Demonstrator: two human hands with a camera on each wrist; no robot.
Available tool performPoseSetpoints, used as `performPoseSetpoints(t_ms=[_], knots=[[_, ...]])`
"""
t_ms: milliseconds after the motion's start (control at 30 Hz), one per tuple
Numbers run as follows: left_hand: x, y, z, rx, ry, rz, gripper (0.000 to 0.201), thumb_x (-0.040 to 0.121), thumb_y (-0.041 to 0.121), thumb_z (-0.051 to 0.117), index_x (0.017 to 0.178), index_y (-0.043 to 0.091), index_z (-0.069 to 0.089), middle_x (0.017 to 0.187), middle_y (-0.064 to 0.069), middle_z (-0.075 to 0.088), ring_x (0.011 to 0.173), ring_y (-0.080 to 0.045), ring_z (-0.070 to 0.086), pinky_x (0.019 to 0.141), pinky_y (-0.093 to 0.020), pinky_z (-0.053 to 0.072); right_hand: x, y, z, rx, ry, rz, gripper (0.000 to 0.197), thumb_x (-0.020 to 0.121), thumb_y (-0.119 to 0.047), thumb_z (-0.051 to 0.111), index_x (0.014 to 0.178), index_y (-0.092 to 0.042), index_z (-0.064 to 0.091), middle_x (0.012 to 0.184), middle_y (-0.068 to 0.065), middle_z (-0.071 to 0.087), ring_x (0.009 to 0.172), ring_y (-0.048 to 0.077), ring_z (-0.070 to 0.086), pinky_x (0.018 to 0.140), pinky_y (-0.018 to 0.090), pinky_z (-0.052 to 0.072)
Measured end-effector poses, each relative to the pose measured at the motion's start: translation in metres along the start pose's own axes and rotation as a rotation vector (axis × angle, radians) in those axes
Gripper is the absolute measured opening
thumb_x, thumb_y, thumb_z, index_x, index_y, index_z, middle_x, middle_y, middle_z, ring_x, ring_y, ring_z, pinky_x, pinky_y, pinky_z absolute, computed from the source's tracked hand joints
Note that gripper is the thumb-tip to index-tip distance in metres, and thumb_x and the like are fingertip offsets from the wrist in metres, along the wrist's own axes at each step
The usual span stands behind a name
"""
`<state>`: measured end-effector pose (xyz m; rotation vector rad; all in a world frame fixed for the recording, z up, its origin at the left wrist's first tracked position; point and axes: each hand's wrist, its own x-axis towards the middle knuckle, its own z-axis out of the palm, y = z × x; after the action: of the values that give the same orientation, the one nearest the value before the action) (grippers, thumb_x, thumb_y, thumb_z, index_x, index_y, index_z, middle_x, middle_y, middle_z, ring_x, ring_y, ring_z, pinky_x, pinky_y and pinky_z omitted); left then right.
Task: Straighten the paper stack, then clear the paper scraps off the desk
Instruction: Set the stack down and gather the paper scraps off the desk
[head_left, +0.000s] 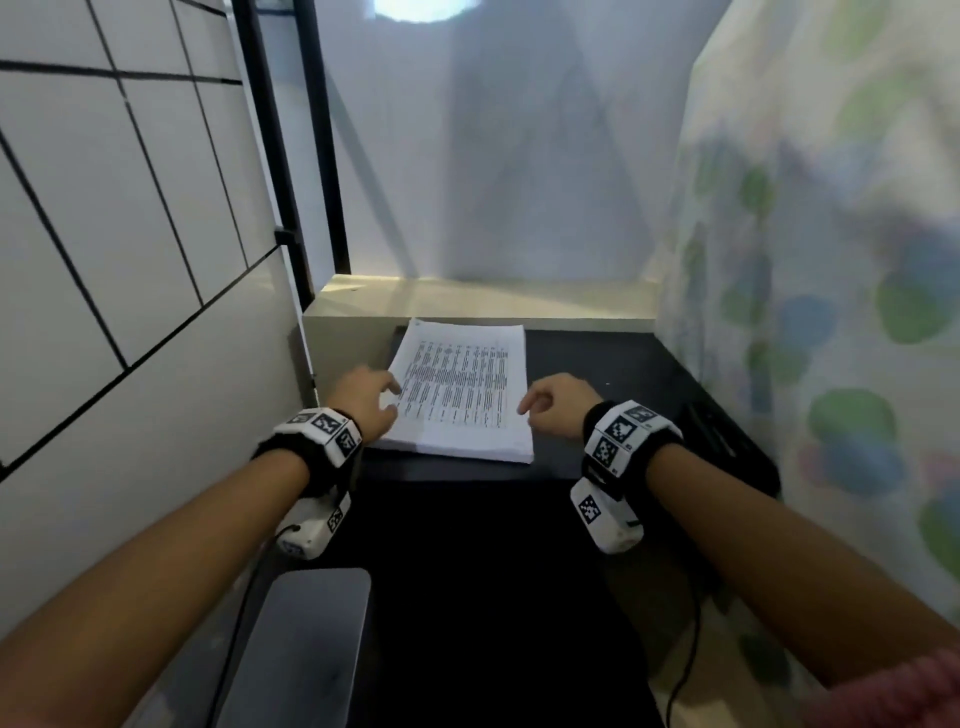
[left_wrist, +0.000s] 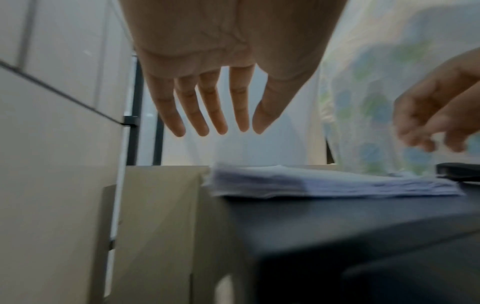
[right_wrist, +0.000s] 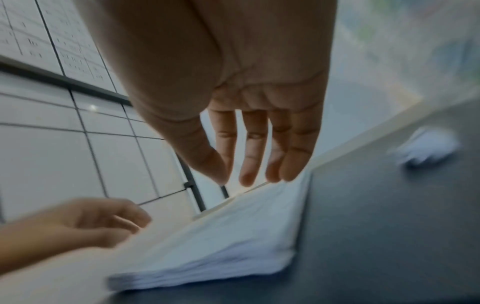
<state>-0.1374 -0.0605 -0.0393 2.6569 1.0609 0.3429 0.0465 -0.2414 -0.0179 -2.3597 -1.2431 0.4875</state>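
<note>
Left hand (head_left: 363, 400) and right hand (head_left: 558, 402), both relaxed and holding nothing, flank the thick white printed paper stack (head_left: 460, 395) on the black desk (head_left: 597, 358), seemingly to square its edges.

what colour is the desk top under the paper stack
Black, matte: the flat desk top under the white printed paper stack. Head view shows it best.

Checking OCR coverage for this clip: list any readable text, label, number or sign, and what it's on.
Nothing here can be read.
Top sheet of the paper stack: columns of printed text, too small and blurred to read.
Wristbands: black-and-white square marker codes, no words.
Wall chart: grid with faint marks, too blurred to read.
Crumpled paper scrap: no print visible.
</note>
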Motion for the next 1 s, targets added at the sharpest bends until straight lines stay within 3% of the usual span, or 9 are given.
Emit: performPoseSetpoints(t_ms=[67,167,300,367,467,633,833,1000], knots=[[0.008,0.029,0.006,0.007,-0.052,0.094,0.031,0.086,0.018,0.059,0.116,0.014,0.064,0.122,-0.013,0.056,0.115,-0.030,0.054,0.102,-0.034,0.041,0.001,0.024,-0.012,-0.165,0.035,0.052,0.029,0.084,-0.008,0.058,0.109,-0.016,0.068,0.108,0.004,0.063,0.101,0.018,0.060,0.084,0.022,0.045],[0.019,0.075,0.013,0.003,-0.121,0.202,0.030,0.087,0.015,0.055,0.116,0.014,0.063,0.122,-0.011,0.056,0.116,-0.027,0.053,0.101,-0.032,0.039,0.011,0.055,-0.024,-0.317,0.020,0.148,0.041,0.085,-0.011,0.059,0.125,-0.021,0.059,0.132,0.007,0.054,0.119,0.026,0.057,0.099,0.032,0.048],[0.034,0.121,0.026,0.034,-0.206,0.294,0.031,0.090,0.015,0.053,0.120,0.014,0.061,0.125,-0.010,0.055,0.117,-0.025,0.053,0.100,-0.032,0.042,0.021,0.073,-0.025,-0.406,-0.060,0.176,0.049,0.091,-0.016,0.053,0.139,-0.020,0.045,0.144,0.013,0.043,0.130,0.030,0.046,0.107,0.035,0.042],[0.042,0.139,0.031,0.053,-0.242,0.330,0.031,0.091,0.016,0.052,0.121,0.013,0.061,0.126,-0.010,0.056,0.117,-0.025,0.054,0.100,-0.032,0.042,0.025,0.075,-0.024,-0.443,-0.125,0.152,0.048,0.092,-0.012,0.052,0.140,-0.015,0.046,0.145,0.012,0.043,0.133,0.029,0.044,0.110,0.035,0.038],[0.054,0.159,0.040,0.069,-0.270,0.362,0.031,0.091,0.013,0.052,0.120,0.008,0.063,0.124,-0.012,0.061,0.115,-0.027,0.058,0.097,-0.031,0.045,0.032,0.076,-0.024,-0.438,-0.145,0.142,0.037,0.090,-0.011,0.055,0.127,-0.012,0.060,0.138,0.010,0.053,0.126,0.029,0.052,0.106,0.034,0.043],[0.079,0.177,0.059,0.143,-0.328,0.383,0.031,0.089,0.012,0.054,0.117,0.007,0.065,0.122,-0.015,0.064,0.113,-0.030,0.061,0.094,-0.033,0.048,0.041,0.095,-0.029,-0.342,-0.003,0.111,0.019,0.085,-0.007,0.061,0.098,-0.011,0.074,0.114,0.009,0.070,0.108,0.027,0.064,0.095,0.032,0.051],[0.115,0.204,0.076,0.213,-0.373,0.402,0.030,0.089,0.012,0.055,0.116,0.007,0.065,0.120,-0.016,0.066,0.110,-0.033,0.063,0.092,-0.033,0.049,0.057,0.127,-0.070,-0.090,0.162,0.256,0.019,0.079,-0.013,0.074,0.097,-0.011,0.073,0.105,0.009,0.073,0.099,0.023,0.068,0.090,0.030,0.054],[0.141,0.234,0.100,0.329,-0.485,0.414,0.040,0.095,0.017,0.049,0.133,0.005,0.051,0.138,-0.014,0.052,0.124,-0.031,0.053,0.103,-0.034,0.043,0.074,0.154,-0.094,0.027,0.206,0.360,0.015,0.077,-0.009,0.076,0.092,-0.007,0.076,0.097,0.012,0.075,0.092,0.023,0.071,0.088,0.032,0.056]])
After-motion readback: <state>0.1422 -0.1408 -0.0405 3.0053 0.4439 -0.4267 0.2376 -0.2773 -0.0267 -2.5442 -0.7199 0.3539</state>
